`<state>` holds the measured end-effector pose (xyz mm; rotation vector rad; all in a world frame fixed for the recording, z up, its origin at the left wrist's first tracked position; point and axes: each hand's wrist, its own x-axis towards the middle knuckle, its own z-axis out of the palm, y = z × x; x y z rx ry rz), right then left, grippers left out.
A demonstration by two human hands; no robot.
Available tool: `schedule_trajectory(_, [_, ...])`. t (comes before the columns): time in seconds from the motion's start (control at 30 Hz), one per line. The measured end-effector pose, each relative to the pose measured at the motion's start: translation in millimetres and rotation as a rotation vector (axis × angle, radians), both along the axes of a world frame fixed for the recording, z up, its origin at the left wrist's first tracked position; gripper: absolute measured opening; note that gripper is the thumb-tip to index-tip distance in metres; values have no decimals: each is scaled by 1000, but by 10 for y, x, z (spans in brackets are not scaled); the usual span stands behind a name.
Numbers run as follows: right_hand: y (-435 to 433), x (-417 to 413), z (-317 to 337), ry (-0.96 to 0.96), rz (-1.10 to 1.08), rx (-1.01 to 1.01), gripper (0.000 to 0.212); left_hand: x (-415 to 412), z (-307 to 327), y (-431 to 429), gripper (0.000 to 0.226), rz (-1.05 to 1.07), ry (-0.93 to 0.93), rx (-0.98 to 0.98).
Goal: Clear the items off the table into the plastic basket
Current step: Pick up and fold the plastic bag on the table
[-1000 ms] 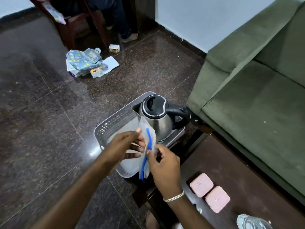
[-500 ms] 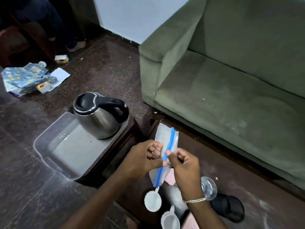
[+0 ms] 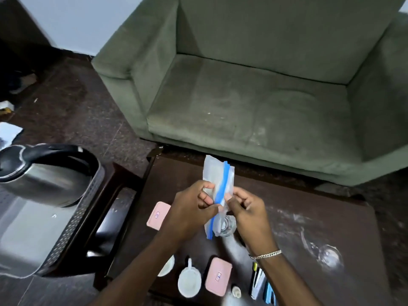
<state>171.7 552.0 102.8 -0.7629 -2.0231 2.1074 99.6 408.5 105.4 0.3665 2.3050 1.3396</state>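
Holding a folded clear plastic bag with a blue zip strip upright above the dark wooden desk, the person has both hands at its middle: the left hand has its grip pinching the bag's left side between thumb and fingers, and the right hand, a silver bracelet on its wrist, has its grip pinching the blue-striped edge. The bag is in the air over the desk, well apart from the plastic basket, which sits to the left on the floor against the desk's end. A steel kettle with a black handle stands inside that basket. On the desk lie two pink lidded boxes, one left of the hands and one near the front edge, two white measuring scoops by the front edge, a clear glass directly under the bag, and another glass lying on its side to the right. Some blurred dark and blue items sit near the right forearm; what they are I cannot tell. A green sofa stands just behind the desk.
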Motion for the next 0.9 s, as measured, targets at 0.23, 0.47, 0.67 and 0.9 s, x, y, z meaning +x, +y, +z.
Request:
schedule_trajectory(0.23, [356,145,-15,12,-85,-55,43,49,50,343,28,-3,-29,27])
schedule_trajectory(0.47, [436,193,62,-102,-182,370,65,-62,209,358,10,151,-62,202])
schedule_trajectory(0.67, [290,106,423,-166,-171,504,57,-140,425,357,6,140,25,229])
schedule_trajectory(0.9, [277,-129,650,-18,-55,344,12,-156,588,346,7,79,90,225])
